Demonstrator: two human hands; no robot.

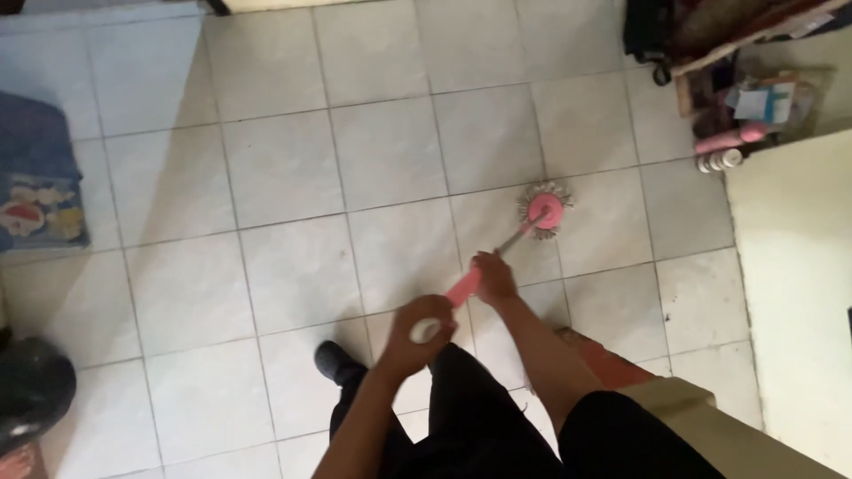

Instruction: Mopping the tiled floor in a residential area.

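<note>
Blue patterned mat (35,191) at far left edge of pale tiled floor (266,177). Left hand (424,333), fingers curled tight, grips top end of mop handle (463,288); right hand (494,277) wraps handle lower down. Pink round mop head (543,209) rests on tile just beyond; cluttered shelf (745,98) upper right.

Packages, upper right corner of the tiled floor (390,160):
- Flat pale-blue and white carton (761,102), lying tilted atop clutter against the wooden shelf edge.
- Pink tube-shaped container (729,140), lying sideways just below it.
- Small round white-capped jars (719,160), sitting just beside the tube.
Labels too blurred to describe.
</note>
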